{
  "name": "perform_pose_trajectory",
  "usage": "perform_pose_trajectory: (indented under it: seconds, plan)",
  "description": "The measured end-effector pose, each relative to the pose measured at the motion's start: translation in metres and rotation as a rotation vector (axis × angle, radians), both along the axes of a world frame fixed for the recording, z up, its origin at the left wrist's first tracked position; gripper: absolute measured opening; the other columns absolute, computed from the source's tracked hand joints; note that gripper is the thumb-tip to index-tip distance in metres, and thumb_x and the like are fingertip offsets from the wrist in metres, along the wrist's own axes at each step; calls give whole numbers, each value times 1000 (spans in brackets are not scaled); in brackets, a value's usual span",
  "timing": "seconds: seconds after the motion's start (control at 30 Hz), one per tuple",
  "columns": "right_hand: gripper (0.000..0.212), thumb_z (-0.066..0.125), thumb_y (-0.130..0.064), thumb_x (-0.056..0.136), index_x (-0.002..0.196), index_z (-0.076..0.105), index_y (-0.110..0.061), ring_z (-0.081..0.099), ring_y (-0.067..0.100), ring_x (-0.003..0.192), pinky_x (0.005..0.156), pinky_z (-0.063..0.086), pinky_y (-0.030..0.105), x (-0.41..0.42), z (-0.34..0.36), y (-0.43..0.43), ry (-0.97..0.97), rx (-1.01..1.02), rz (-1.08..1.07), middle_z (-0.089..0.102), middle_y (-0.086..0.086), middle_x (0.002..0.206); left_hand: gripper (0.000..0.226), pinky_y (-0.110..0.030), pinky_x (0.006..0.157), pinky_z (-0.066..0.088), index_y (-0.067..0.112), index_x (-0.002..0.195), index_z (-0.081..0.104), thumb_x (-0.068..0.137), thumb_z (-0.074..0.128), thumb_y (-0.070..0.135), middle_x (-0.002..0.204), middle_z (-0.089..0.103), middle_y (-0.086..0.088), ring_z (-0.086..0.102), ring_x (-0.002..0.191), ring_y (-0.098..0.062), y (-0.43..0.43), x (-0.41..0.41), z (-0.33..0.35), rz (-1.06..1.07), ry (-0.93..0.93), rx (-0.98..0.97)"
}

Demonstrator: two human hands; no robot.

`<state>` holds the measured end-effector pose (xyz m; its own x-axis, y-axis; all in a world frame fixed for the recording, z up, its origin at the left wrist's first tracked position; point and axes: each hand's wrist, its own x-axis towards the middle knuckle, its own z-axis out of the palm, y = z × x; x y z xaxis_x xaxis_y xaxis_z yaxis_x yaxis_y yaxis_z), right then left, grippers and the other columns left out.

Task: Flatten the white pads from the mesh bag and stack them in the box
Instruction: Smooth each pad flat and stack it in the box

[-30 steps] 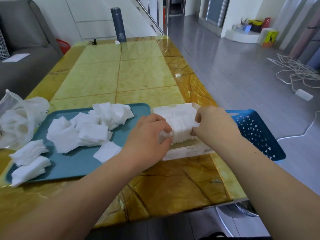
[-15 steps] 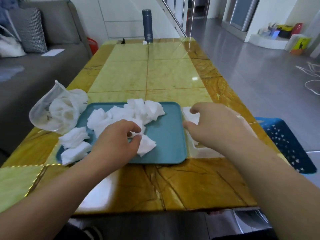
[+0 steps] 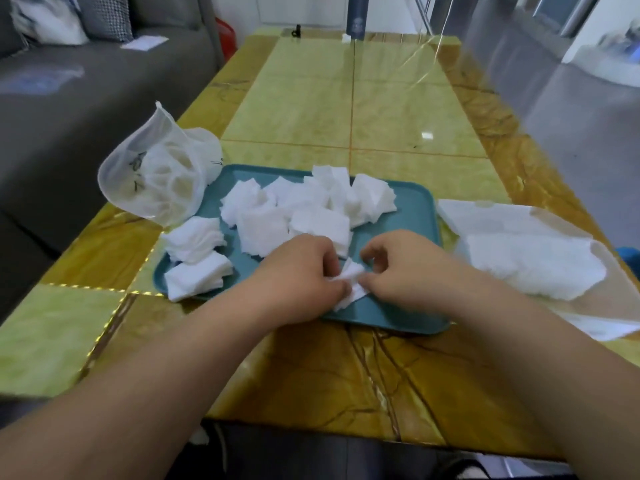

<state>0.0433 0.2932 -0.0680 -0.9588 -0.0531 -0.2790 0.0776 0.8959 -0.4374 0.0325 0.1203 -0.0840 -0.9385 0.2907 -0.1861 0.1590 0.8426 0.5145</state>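
A teal tray (image 3: 412,216) lies on the table with several crumpled white pads (image 3: 298,209) heaped on it. Over the tray's near edge, my left hand (image 3: 298,271) and my right hand (image 3: 405,268) both pinch one small white pad (image 3: 351,282) between them. The white box (image 3: 609,271) sits to the right of the tray with a stack of flattened pads (image 3: 530,268) inside. A white mesh bag (image 3: 156,178), still holding some pads, slumps at the tray's far left corner.
The yellow marble table (image 3: 381,109) runs away from me, with a dark flask (image 3: 356,19) at its far end. A grey sofa (image 3: 69,98) stands to the left. A blue basket (image 3: 628,252) peeks out behind the box.
Both hands left the stack in the box. My left hand picked up a pad from the tray, and my right hand has come across to pinch it too. My view has swung left.
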Motion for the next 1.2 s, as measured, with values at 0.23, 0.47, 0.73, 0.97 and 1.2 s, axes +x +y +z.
perform_pose_trajectory:
  seconds: [0.23,0.47,0.73,0.97,1.2]
  plan:
    - [23,88,-28,81,99,79,-17,67,14,82,66,51,30,4,0,11,-118,-505,-84,77,9,96,26,-29,74,58,30,103,68,83,84,23,92,78,2,74,84,-15,-17,-2,10,123,-196,520]
    - [14,81,-12,86,100,82,-12,71,16,82,74,56,31,1,0,21,-183,-874,-143,78,6,90,15,-27,68,55,16,100,78,96,72,29,94,79,-5,73,95,-28,-18,-3,19,166,-220,700]
    - [18,77,-3,87,105,79,0,70,23,78,71,62,29,3,0,25,-190,-1076,-197,76,22,96,20,-33,68,54,22,98,83,101,65,29,95,79,-6,67,77,-15,-15,-2,19,200,-283,800]
    - [11,76,-3,90,99,77,1,72,22,76,70,64,30,1,-2,27,-163,-1028,-376,78,16,89,19,-30,67,56,19,96,81,100,66,29,91,80,0,67,73,-13,-22,-9,17,371,-130,843]
    - [14,63,-4,100,112,70,-5,78,26,102,80,65,33,5,1,20,-210,-1173,-388,80,15,107,14,-25,63,53,17,102,81,98,69,15,94,79,-5,60,71,-14,-21,-3,26,189,-165,931]
